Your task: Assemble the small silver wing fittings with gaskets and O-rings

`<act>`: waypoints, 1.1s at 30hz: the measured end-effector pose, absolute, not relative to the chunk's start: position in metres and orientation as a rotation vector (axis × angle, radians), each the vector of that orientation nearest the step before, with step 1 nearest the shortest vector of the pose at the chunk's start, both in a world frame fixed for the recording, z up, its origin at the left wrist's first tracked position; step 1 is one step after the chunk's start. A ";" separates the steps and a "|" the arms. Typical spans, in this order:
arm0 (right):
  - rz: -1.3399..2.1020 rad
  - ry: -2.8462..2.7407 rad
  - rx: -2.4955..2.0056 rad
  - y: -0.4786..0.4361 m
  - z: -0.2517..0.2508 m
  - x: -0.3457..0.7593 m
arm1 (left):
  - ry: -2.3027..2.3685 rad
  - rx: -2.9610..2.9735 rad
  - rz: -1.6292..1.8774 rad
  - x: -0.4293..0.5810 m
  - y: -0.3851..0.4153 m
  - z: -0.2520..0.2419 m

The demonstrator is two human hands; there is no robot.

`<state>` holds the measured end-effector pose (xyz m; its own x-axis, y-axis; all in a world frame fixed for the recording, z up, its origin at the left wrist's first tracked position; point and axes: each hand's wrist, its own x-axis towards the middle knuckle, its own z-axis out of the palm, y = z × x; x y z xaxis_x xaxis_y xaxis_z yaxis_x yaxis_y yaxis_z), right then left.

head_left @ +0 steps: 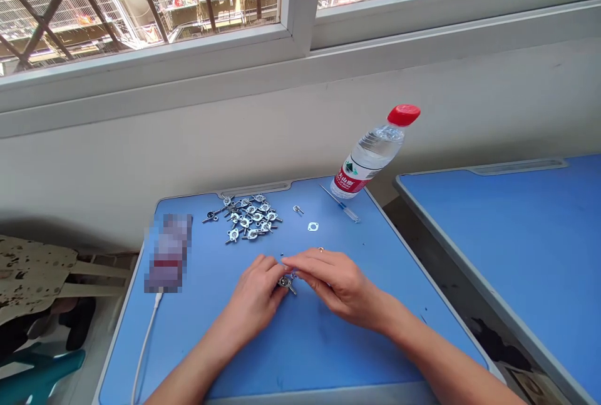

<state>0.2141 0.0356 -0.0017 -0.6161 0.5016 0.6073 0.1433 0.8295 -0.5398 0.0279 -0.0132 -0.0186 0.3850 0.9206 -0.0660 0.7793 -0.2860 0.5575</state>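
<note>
Low over the blue table (291, 342), my left hand (260, 286) has its thumb and fingers closed on a small silver metal fitting (285, 281) with a short stem pointing toward me. My right hand (333, 280) comes in from the other side, thumb and fingers brought together at the same fitting. Its fingertips partly cover the top of the piece, so the exact contact is hidden. Beyond my hands lie a flat silver plate with a round hole (313, 226) and a small loose metal piece with a stem (298, 210).
A pile of several similar metal fittings (253, 217) lies at the back left. A blurred-out device (169, 255) with a white cable (148, 342) is at the left. A blue pen (345, 208) and a red-capped water bottle (369, 154) are at the back right. Another blue table (516, 236) stands to the right.
</note>
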 end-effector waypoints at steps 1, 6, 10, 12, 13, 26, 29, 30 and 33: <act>0.563 -2.183 -0.471 0.035 -0.003 0.214 | 1.458 2.144 0.363 0.028 -0.013 -0.018; 0.454 -2.179 -0.520 0.036 -0.004 0.213 | 1.445 2.143 0.365 0.027 -0.013 -0.019; 0.618 -2.212 -0.470 0.035 -0.001 0.214 | 1.441 2.131 0.387 0.027 -0.013 -0.021; 0.664 -2.205 -0.460 0.034 0.000 0.215 | 1.450 2.135 0.382 0.028 -0.013 -0.021; 0.665 -2.197 -0.473 0.033 0.000 0.214 | 1.452 2.138 0.379 0.028 -0.013 -0.021; 0.482 -2.359 -0.458 0.035 0.002 0.219 | 1.473 2.152 0.398 0.028 -0.013 -0.021; 0.590 -2.375 -0.438 0.035 0.006 0.221 | 1.468 2.151 0.394 0.027 -0.012 -0.021; 0.595 -2.354 -0.437 0.035 0.006 0.220 | 1.467 2.152 0.385 0.027 -0.012 -0.021; 0.558 -2.280 -0.468 0.034 0.003 0.218 | 1.465 2.164 0.370 0.028 -0.012 -0.021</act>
